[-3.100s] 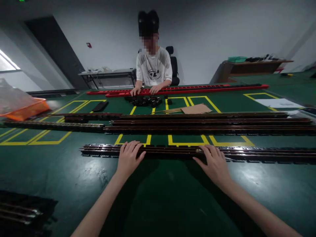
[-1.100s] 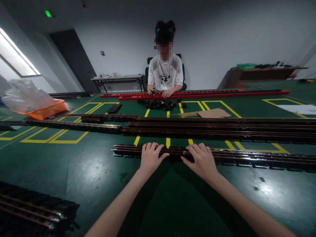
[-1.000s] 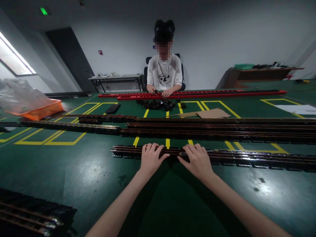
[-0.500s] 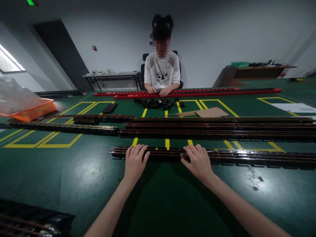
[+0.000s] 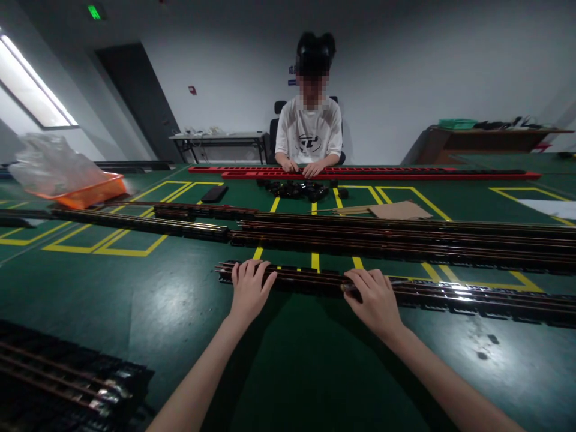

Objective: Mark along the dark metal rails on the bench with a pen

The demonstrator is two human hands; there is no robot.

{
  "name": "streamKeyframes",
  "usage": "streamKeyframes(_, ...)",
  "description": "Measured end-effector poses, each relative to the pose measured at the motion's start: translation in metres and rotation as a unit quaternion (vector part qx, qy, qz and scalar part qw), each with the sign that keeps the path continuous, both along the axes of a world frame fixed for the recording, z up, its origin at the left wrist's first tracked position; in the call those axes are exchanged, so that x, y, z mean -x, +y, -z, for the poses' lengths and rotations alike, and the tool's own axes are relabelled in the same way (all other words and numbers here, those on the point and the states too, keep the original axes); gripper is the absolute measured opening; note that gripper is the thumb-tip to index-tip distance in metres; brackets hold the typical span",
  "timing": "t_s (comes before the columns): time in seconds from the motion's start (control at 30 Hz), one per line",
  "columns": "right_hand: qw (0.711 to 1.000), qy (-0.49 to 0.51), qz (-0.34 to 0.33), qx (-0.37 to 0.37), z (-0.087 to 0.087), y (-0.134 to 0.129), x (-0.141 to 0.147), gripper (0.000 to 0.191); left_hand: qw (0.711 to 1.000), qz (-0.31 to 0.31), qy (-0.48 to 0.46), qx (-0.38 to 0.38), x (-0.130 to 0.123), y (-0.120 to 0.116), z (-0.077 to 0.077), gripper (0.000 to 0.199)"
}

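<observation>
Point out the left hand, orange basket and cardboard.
Left hand (image 5: 247,291): head view, back of the hand.
Orange basket (image 5: 93,192): head view, outer side wall.
Cardboard (image 5: 399,210): head view, middle of its top face.

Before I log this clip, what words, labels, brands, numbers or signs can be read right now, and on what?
Dark characters on the back wall: "成", the rest hidden by the person or unclear.
White shirt: stylised print, too blurred to quote.
Green lit sign: too small.
Small red wall plate: too small.
Blue wall label: too small.
No brand or number is readable.
</observation>
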State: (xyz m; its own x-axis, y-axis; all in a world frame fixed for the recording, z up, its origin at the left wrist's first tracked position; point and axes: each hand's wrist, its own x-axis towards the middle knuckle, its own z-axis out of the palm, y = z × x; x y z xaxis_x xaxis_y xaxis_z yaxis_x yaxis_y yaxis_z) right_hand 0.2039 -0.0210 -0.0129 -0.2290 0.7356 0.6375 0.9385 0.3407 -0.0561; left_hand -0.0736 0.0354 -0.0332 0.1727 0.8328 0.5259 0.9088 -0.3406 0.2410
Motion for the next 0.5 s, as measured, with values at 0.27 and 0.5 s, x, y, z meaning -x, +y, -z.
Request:
streamKeyframes(0.27, 0.992, 0.063, -0.102, -0.027, -0.001, -0.001, -0.003, 0.024, 0.996, -0.014, -0.093, -0.004, 0.001, 0.003, -0.008, 0.03)
streamKeyframes(0.5, 0.96, 0.186, -0.199, -0.067, -0.029, 0.006, 0.03, 0.02, 0.963, -0.122, -0.239, -0.036, 0.051, 0.029, -0.011, 0.027)
